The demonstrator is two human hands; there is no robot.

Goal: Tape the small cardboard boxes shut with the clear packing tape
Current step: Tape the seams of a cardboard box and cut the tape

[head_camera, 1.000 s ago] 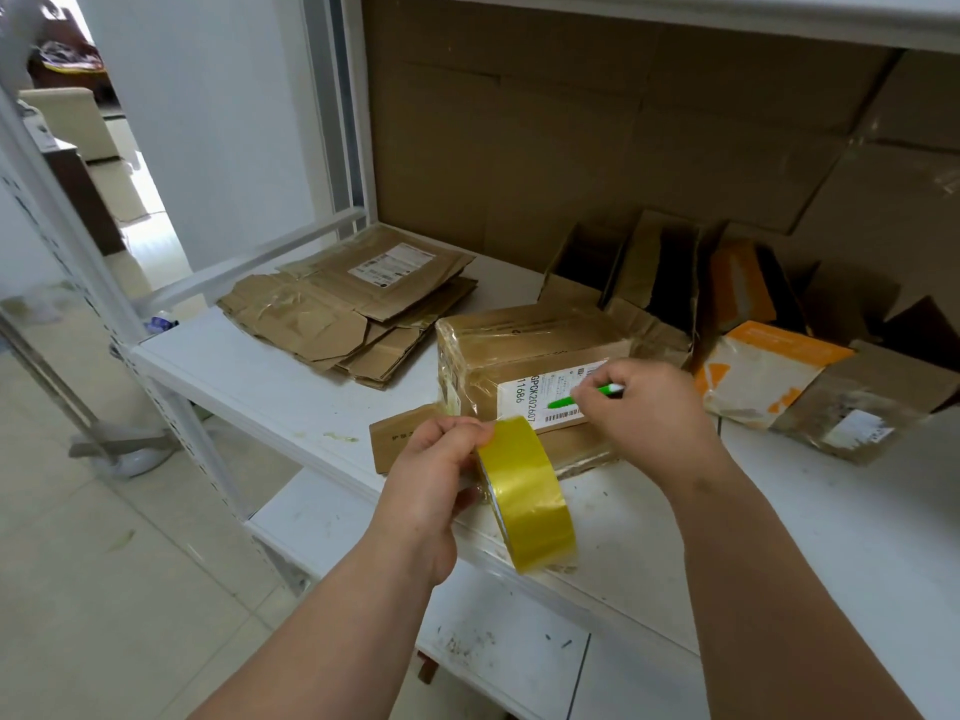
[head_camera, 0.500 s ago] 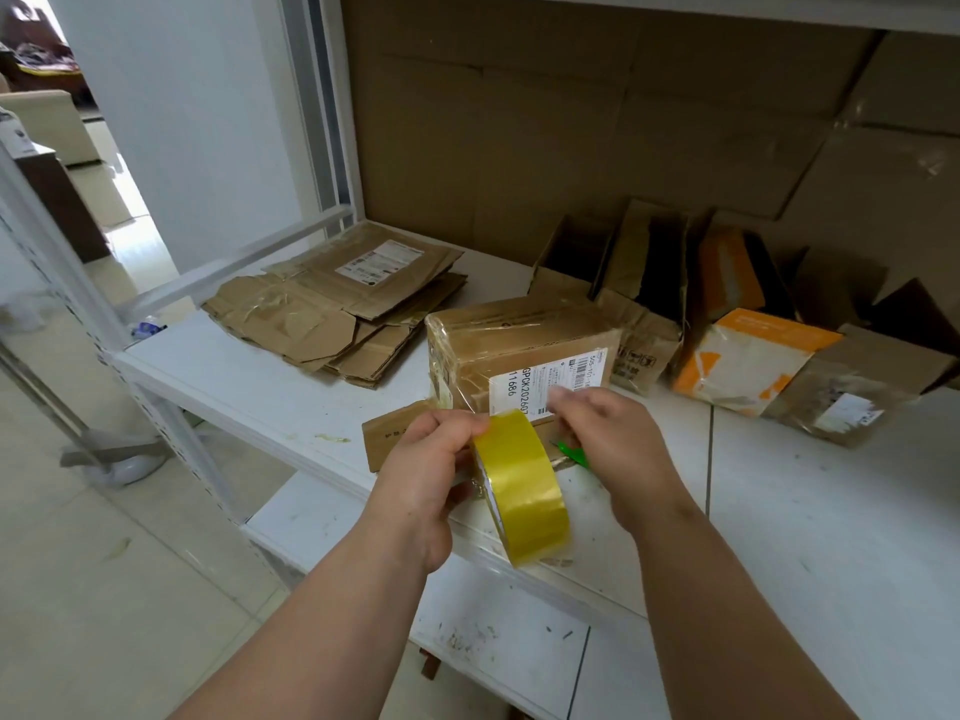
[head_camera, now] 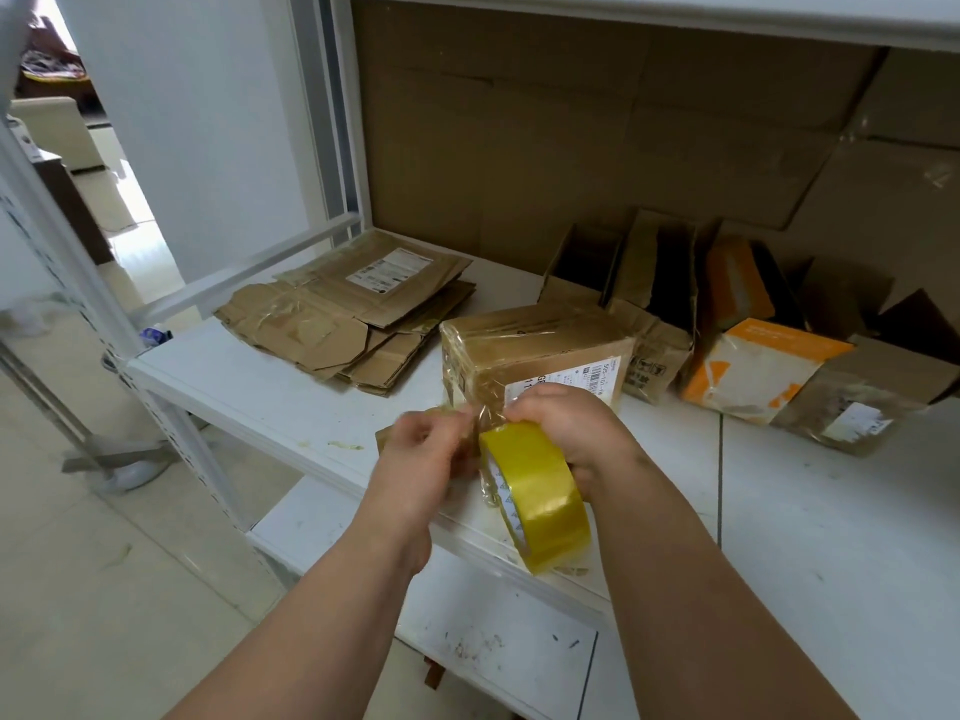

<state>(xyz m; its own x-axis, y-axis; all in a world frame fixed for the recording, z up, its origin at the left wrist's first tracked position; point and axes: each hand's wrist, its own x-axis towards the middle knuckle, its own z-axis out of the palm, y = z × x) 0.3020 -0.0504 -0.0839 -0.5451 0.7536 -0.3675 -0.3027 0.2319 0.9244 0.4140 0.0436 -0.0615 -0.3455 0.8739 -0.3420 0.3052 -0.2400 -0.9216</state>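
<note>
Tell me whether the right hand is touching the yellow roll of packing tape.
Touching. The head view shows the right hand wrapped over the top of the yellow roll of packing tape, with its fingers curled against the roll's upper edge and no gap between them.

i'm seeing a white metal shelf (head_camera: 291, 392) with a stack of flattened cardboard (head_camera: 343, 324) lying at its left end. a brown cardboard sheet (head_camera: 597, 137) is lining the back. a doorway (head_camera: 88, 163) is opening onto another room at far left, and pale floor tiles (head_camera: 104, 589) are showing below.
</note>
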